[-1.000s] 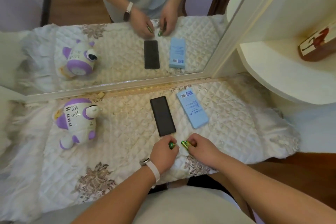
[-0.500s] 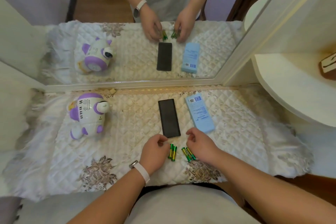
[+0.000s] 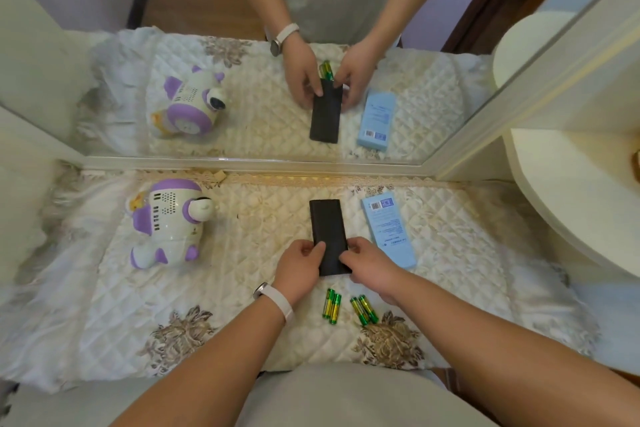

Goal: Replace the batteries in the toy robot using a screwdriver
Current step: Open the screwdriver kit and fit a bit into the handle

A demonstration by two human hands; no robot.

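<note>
Left grip (image 3: 301,263) and right grip (image 3: 372,262) each pinch the case (image 3: 327,225) at its near end. Batteries (image 3: 331,305) laid out at worktop (image 3: 242,288) front edge. Robot (image 3: 169,222) untouched, left edge. Unscrewing and swap pending.

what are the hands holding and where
Both grip the black case at its near end: left hand on its left edge, right hand on its right.

Pinching black pouch (image 3: 327,225) at near end with left hand (image 3: 300,265) and right hand (image 3: 373,265). Between wrists, green batteries (image 3: 331,305); well left of hands, toy robot (image 3: 169,222).
</note>
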